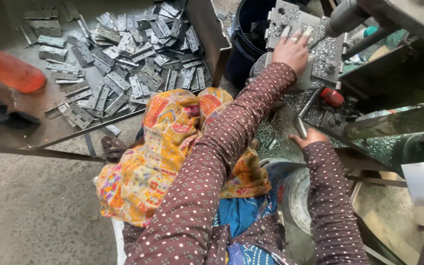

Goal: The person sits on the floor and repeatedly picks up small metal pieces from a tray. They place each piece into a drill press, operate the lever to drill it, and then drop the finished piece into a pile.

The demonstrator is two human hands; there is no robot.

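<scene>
Fingers (pixel 295 35) of the left hand (pixel 290 51) press flat and together on a small metal plate (pixel 311 33) on the machine fixture (pixel 300 29), upper right of frame; likely stiff, light, sharp-edged, best pinched by its long edges. The right hand (pixel 311 137) curls clamped on a lever (pixel 298 125). More hinge plates (pixel 133 64) lie heaped upper left

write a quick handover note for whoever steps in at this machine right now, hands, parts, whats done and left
Left hand: flat on a metal plate at the machine's jig, pressing it.
Right hand: gripping a metal lever lower on the machine.
Parts: large pile of grey hinge plates on the tray to the left; black bucket beside the jig, contents unclear.
Done: cannot tell how many; metal shavings lie about the machine.
Left: the pile looks large.
</scene>
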